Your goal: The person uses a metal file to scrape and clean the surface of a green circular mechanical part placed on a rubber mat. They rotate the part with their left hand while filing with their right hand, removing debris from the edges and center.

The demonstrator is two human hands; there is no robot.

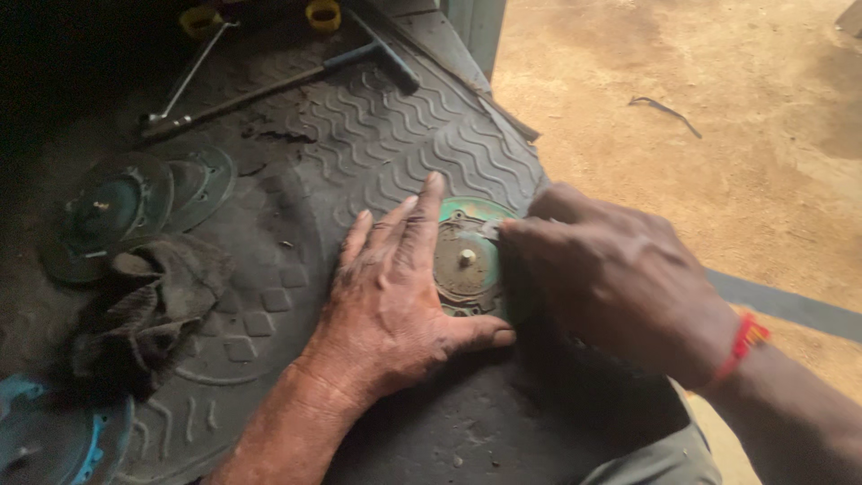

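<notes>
A round green metal disc [469, 262] with a rusty brown centre and a small stud lies flat on a dark rubber mat [377, 135]. My left hand [395, 296] presses flat on the mat and over the disc's left edge, fingers spread, thumb curled under the disc's lower rim. My right hand [620, 278], with a red thread at the wrist, pinches a small pale piece against the disc's upper right rim; what the piece is cannot be made out.
A dirty rag [148, 310] lies left of my hands. Two dark round discs [135, 202] sit beyond it, a blue part [54, 440] at the bottom left. A long-handled hammer [287, 81], a thin wrench [184, 81] and yellow caps [323, 13] lie at the back. Sandy ground [718, 117] lies on the right.
</notes>
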